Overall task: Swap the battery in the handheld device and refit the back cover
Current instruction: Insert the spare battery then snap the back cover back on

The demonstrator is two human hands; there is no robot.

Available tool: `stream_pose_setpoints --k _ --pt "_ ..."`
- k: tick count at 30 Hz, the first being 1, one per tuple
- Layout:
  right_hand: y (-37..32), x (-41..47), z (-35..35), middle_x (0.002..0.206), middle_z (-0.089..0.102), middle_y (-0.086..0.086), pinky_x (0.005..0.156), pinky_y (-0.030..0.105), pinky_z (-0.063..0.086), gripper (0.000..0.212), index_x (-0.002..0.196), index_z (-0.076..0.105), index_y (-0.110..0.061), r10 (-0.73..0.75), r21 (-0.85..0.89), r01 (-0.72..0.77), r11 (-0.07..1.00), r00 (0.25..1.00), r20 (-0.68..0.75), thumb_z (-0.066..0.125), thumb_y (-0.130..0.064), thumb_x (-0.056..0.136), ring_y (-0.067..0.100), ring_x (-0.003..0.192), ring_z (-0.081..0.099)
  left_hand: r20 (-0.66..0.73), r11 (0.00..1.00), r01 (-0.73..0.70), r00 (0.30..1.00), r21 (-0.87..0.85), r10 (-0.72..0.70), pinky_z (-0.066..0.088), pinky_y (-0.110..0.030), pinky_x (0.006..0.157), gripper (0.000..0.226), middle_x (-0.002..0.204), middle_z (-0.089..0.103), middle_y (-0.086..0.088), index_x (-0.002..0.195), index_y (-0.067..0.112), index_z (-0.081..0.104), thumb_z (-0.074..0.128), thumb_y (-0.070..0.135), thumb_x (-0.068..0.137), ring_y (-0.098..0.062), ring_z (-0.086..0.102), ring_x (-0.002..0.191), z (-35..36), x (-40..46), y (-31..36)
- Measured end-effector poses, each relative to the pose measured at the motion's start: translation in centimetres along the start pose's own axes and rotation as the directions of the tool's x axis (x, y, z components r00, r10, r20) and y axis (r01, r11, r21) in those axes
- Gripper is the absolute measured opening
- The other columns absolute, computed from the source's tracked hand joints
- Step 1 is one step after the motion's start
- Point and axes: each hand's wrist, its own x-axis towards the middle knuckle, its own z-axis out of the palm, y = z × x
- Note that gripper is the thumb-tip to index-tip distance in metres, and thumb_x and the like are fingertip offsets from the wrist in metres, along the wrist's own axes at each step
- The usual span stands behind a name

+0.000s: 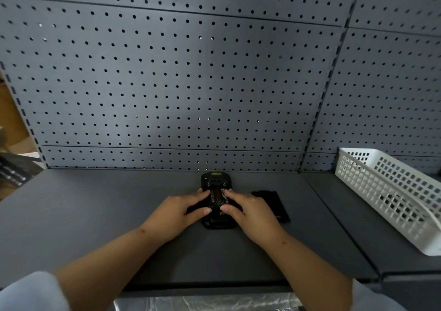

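A black handheld device (216, 181) lies face down on the grey shelf, its back open. A black battery (216, 199) with a printed label sits in its bay. My left hand (177, 212) grips the device's left side, with fingertips on the battery's left edge. My right hand (250, 211) rests on the right side, with thumb and forefinger on the battery's right edge. The black back cover (274, 205) lies flat on the shelf just right of the device, partly hidden by my right hand.
A white slotted plastic basket (391, 191) stands at the right on the neighbouring shelf. A grey pegboard wall (167, 83) rises right behind the device. The shelf's front edge (202, 286) runs below my forearms.
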Motion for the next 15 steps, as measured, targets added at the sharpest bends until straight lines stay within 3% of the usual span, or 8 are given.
stream_pose_setpoints --k 5,8,11,13,15 --pt "0.08 0.04 0.29 0.125 0.064 0.002 0.095 0.018 0.041 0.041 0.124 0.058 -0.017 0.05 0.089 -0.043 0.995 0.996 -0.074 0.062 -0.032 0.086 0.011 0.116 0.058 0.002 1.0 -0.017 1.0 -0.003 0.017 0.014 0.011 0.088 0.05 0.134 0.041 0.014 0.132 0.03 0.041 0.058 0.03 0.084 0.013 0.028 0.117 -0.15 -0.1 0.01" --pt "0.32 0.08 0.41 0.124 0.064 0.003 0.097 0.021 0.042 0.039 0.118 0.06 -0.017 0.076 0.134 -0.064 0.989 0.994 -0.082 0.065 -0.032 0.083 0.011 0.117 0.057 -0.003 1.0 -0.021 1.0 -0.021 0.021 0.022 0.002 0.094 0.047 0.127 0.042 0.019 0.128 0.034 0.046 0.059 0.03 0.083 0.01 0.035 0.118 -0.12 -0.12 0.07" --pt "0.43 0.15 0.5 0.123 0.065 0.003 0.096 0.022 0.044 0.037 0.115 0.059 -0.016 0.086 0.149 -0.072 0.986 0.992 -0.09 0.067 -0.032 0.082 0.011 0.115 0.058 0.0 0.997 -0.02 1.0 -0.071 0.02 0.036 -0.008 0.095 0.036 0.115 0.055 0.025 0.114 0.041 0.05 0.061 0.029 0.083 0.018 0.047 0.107 -0.06 -0.18 0.19" --pt "0.5 0.2 0.56 0.121 0.066 0.002 0.094 0.021 0.044 0.035 0.112 0.06 -0.016 0.085 0.154 -0.069 0.986 0.991 -0.101 0.067 -0.031 0.082 0.01 0.114 0.058 -0.009 0.995 -0.014 1.0 -0.103 0.014 0.039 -0.005 0.089 0.033 0.104 0.056 0.032 0.105 0.045 0.047 0.062 0.027 0.082 0.025 0.048 0.098 -0.01 -0.29 0.27" --pt "0.55 0.18 0.55 0.119 0.067 0.002 0.092 0.018 0.044 0.034 0.11 0.061 -0.014 0.076 0.151 -0.059 0.987 0.991 -0.11 0.067 -0.031 0.081 0.01 0.112 0.059 -0.029 0.993 -0.015 1.0 -0.115 0.012 0.041 -0.004 0.085 0.033 0.098 0.06 0.032 0.098 0.051 0.047 0.063 0.028 0.081 0.02 0.052 0.097 -0.01 -0.34 0.28"
